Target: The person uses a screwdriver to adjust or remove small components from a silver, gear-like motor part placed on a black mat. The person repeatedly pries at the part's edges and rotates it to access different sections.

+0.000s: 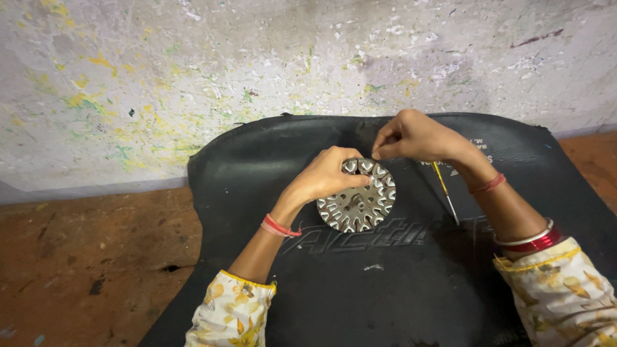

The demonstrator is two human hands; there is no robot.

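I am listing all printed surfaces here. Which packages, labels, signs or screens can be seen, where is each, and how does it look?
No packages, signs or screens.
Black rubber mat: under both hands, raised same-colour lettering across its middle.
Small pale printed marking: on the mat's far right part, beside the right hand.

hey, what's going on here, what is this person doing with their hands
A person in flowered sleeves works over a black rubber mat laid on the floor against a paint-flecked wall. The left hand grips the upper left edge of a round slotted metal disc lying on the mat. The right hand is pinched together just above the disc's top rim, as if holding something too thin to make out. A thin tool with a yellow handle lies on the mat beside the right wrist.
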